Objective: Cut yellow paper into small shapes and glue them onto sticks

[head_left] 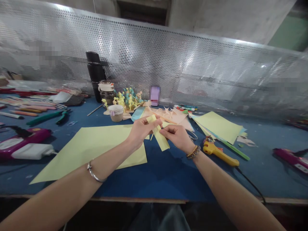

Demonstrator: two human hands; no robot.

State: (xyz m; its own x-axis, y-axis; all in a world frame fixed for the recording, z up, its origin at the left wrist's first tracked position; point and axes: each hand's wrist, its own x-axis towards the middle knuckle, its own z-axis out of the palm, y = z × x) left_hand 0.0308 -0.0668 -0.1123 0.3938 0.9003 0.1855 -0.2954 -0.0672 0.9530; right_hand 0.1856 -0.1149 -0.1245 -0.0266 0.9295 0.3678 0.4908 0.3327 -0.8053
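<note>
My left hand (141, 131) and my right hand (173, 137) meet above the blue work mat (163, 175), both pinching a folded pale yellow paper strip (158, 136). The strip's lower end hangs below my fingers. Under my left forearm and hand lies a large pale yellow-green paper sheet (91, 154). Peach paper offcuts (166, 115) lie just beyond my hands. Near my right wrist, a yellow glue gun (216, 153) rests on the mat, and metal scissors (193, 135) are partly hidden beneath a stack of coloured paper sheets (218, 126).
A perforated metal screen (154, 54) runs along the far side. Before it stand a black flask (95, 75), a glass jar (107, 93), a small paper cup (116, 113) and yellow-blue paper figures (126, 99). Pens, green pliers (47, 117) and a magenta glue gun (21, 138) lie left.
</note>
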